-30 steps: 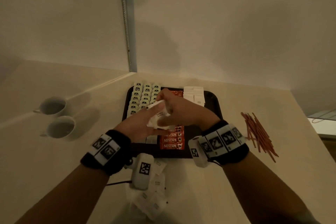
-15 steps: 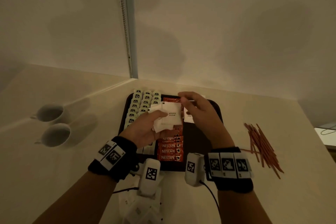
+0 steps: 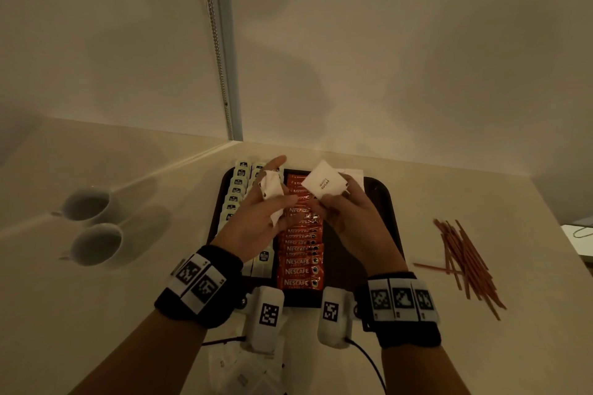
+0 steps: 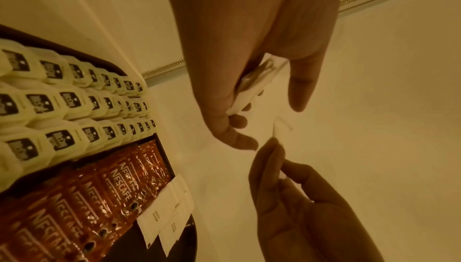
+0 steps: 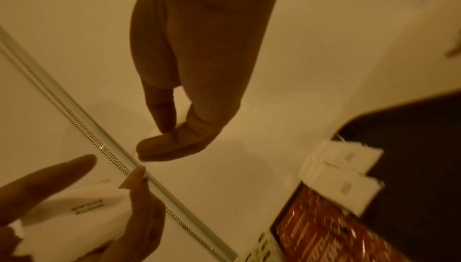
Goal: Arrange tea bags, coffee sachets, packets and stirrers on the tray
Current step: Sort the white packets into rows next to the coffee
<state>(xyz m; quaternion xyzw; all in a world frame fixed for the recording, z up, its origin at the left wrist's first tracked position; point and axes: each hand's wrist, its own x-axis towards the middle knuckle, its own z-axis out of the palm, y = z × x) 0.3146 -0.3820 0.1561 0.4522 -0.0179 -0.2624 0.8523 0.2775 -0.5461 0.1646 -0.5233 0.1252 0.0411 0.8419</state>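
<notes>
A single white sugar packet [image 3: 324,183], now drawn clear of the stack of packets [image 3: 272,194] gripped in the left hand [image 3: 256,221], is pinched by the right hand [image 3: 349,218] above the tray [image 3: 382,202], ready for placing beside the Nescafé sachets [image 3: 300,261].

Orange-red coffee sachets [image 3: 300,261] with white lettering, white sugar packet [image 3: 324,183], dark tray [image 3: 383,202], reddish-brown stirrers [image 3: 465,261]

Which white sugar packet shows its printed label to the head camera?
The single packet pinched in the right hand, reading WHITE SUGAR. The bunch in the left hand shows no readable print.
</notes>
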